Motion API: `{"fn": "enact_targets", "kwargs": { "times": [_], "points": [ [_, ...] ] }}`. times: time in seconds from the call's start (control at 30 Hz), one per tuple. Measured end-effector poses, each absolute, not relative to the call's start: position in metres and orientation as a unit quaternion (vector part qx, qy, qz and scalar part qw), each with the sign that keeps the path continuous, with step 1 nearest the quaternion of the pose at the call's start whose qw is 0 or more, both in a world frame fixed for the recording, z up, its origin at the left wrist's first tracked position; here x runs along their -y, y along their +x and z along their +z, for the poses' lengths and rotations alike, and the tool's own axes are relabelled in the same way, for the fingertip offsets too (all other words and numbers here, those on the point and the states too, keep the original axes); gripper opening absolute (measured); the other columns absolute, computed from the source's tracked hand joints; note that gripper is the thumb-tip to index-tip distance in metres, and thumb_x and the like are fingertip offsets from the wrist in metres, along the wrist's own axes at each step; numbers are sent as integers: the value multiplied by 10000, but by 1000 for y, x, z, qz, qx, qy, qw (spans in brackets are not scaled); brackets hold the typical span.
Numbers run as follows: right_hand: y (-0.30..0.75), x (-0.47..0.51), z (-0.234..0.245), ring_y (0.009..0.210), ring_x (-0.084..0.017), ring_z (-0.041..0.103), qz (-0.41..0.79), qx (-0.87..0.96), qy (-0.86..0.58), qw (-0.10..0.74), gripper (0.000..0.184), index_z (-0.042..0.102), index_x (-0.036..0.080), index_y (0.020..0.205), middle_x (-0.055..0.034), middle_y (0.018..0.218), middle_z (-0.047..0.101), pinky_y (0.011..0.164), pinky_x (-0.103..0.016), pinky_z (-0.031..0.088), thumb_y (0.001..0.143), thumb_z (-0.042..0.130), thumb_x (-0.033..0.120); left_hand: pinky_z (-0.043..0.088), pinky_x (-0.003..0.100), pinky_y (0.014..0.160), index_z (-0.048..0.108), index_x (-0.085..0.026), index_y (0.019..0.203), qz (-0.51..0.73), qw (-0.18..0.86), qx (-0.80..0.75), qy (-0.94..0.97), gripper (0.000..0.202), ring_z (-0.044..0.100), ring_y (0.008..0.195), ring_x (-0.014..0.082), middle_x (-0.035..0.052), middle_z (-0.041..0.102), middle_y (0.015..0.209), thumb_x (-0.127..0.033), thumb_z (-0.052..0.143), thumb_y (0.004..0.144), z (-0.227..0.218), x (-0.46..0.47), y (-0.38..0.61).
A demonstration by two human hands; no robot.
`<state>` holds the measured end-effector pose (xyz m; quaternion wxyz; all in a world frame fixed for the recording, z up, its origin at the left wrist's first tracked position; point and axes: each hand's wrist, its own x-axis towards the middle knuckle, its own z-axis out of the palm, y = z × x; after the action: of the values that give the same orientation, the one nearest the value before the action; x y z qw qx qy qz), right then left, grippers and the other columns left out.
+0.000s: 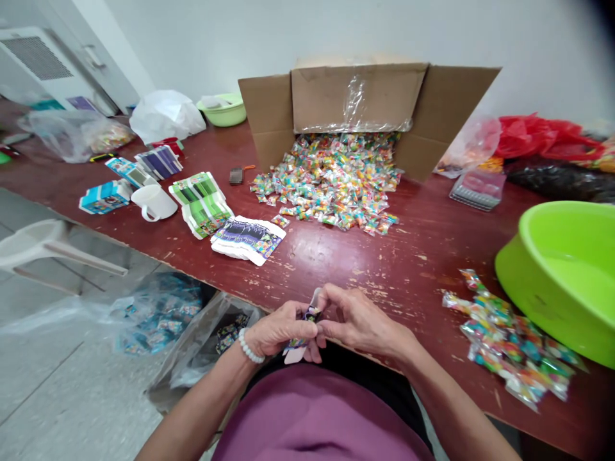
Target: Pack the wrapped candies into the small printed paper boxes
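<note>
Close to my body, at the table's front edge, both hands hold a small dark printed carton [312, 313] with white flaps. My left hand [278, 330], with a pale bead bracelet at the wrist, is closed around its lower part. The thumb and fingers of my right hand [362, 323] pinch its upper end. Much of the carton is hidden by my fingers, so I cannot tell what is inside. Beyond my hands, to the left, lies a stack of flat purple-and-black cartons [247, 238], and beside it a stack of green ones [202, 203].
Wrapped candies [336, 182] spill from a cardboard box [358, 96] at the back. More candies [516, 342] lie right, by a green basin [538, 275]. A white mug [156, 202] and blue cartons [106, 196] stand left. Below the table edge is a lined bin [192, 349].
</note>
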<state>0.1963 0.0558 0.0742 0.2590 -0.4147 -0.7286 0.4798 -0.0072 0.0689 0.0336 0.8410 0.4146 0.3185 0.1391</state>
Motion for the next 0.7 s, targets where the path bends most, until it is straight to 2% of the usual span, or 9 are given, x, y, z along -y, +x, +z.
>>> {"fn": "enact_targets", "kwargs": {
  "times": [0.1,0.2,0.27,0.33,0.4,0.47,0.53,0.63,0.7],
  "points": [
    [194,-56,71,576,-120,547,437,749,-428,253,139,586,229,909,58,667,622,548,-216,373,807,583,135,514,235,491,707,-93,750,126,826,-359,417,318,674,516,176,65,688,654,-352,839,621,36,-68,-6],
    [184,-55,57,624,-132,580,381,716,-468,351,256,612,233,1060,7,809,663,589,-242,440,808,614,191,525,246,483,695,-102,748,173,793,-408,418,272,654,493,161,44,679,654,-304,835,632,39,-68,0],
    [176,-54,45,666,-157,608,354,658,-515,420,297,634,221,1081,-40,890,670,615,-274,486,787,659,256,530,260,491,688,-106,781,219,772,-427,417,287,641,487,155,38,676,657,-319,830,653,40,-68,5],
    [170,-55,35,602,-168,606,403,588,-546,440,200,664,201,924,-43,794,658,556,-287,489,811,659,366,518,256,496,670,-109,794,251,762,-434,411,309,637,500,153,36,673,663,-356,817,679,39,-68,9],
    [168,-56,30,509,-157,575,466,536,-550,439,273,643,190,755,-17,645,617,494,-276,455,848,620,445,506,234,534,652,-116,793,273,741,-445,422,309,638,560,141,28,668,683,-374,801,709,36,-68,12],
    [171,-59,29,516,-155,574,473,515,-556,449,315,636,183,690,-12,605,611,512,-272,448,847,628,456,518,224,619,650,-126,831,298,701,-460,456,285,650,683,140,30,681,771,-364,781,744,34,-68,11],
    [176,-61,30,600,-166,602,451,522,-566,452,296,652,178,682,-22,648,646,581,-276,463,836,653,432,542,249,711,641,-148,966,325,673,-462,477,288,665,821,164,43,699,911,-340,752,783,32,-67,9],
    [178,-63,27,686,-174,630,465,512,-560,456,231,680,186,931,-16,746,682,645,-280,488,851,648,401,569,297,727,506,-215,1216,375,661,-464,456,485,682,793,167,21,704,925,-299,738,799,33,-61,8],
    [174,-62,23,726,-176,647,495,478,-537,487,388,572,210,1191,-2,806,689,668,-284,513,850,655,374,573,298,718,410,-252,1305,408,644,-471,443,603,683,741,156,0,704,889,-281,737,798,34,-57,10]
  ]
}}
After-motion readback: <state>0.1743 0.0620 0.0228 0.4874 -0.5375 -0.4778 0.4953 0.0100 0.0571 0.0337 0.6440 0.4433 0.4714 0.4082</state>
